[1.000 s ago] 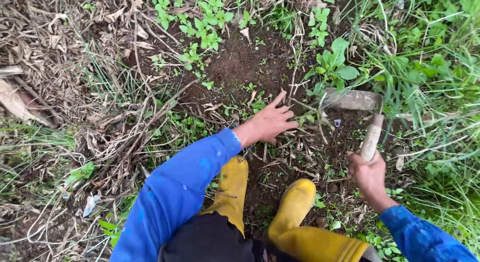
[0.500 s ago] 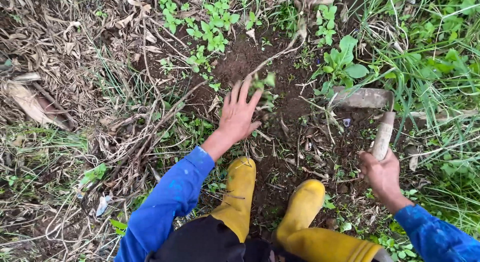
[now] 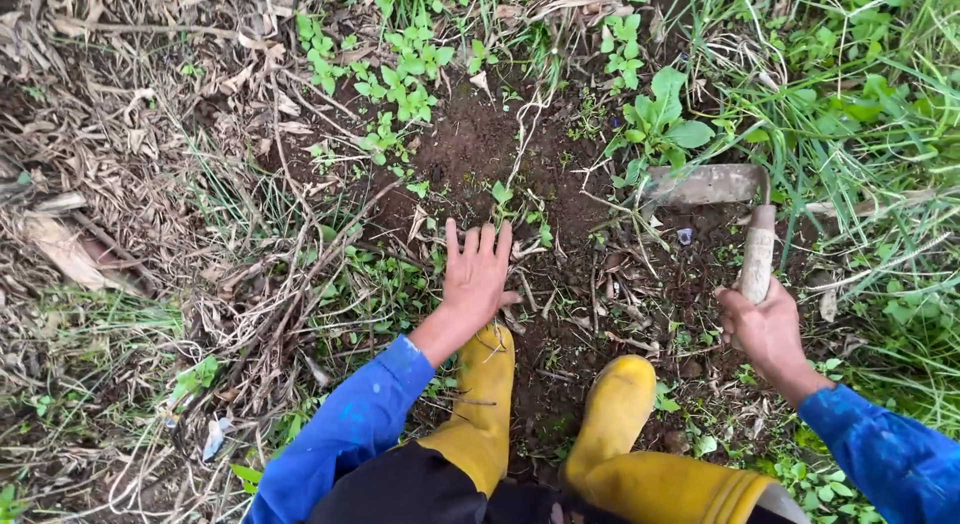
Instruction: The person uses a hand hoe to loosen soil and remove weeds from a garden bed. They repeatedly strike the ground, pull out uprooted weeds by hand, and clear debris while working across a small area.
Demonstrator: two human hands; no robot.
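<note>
My left hand (image 3: 476,272) lies flat, fingers together, on the dark soil (image 3: 480,149) just ahead of my left yellow boot (image 3: 478,409). It holds nothing; a small green seedling (image 3: 503,196) stands right beyond the fingertips. My right hand (image 3: 765,329) grips the wooden handle (image 3: 757,254) of a short hoe whose muddy metal blade (image 3: 705,184) rests on the ground to the right. Blue sleeves cover both arms. My right yellow boot (image 3: 620,414) stands between the hands.
Green weeds (image 3: 400,79) grow along the far edge of the soil patch, with a broad-leaved plant (image 3: 660,119) beside the blade. Dry stalks and dead leaves (image 3: 110,184) cover the left side. Tall grass (image 3: 870,104) fills the right.
My left hand has swung left from near the hoe blade and pulled back toward my boot, now lying flat on the soil. The right hand keeps hold of the hoe handle.
</note>
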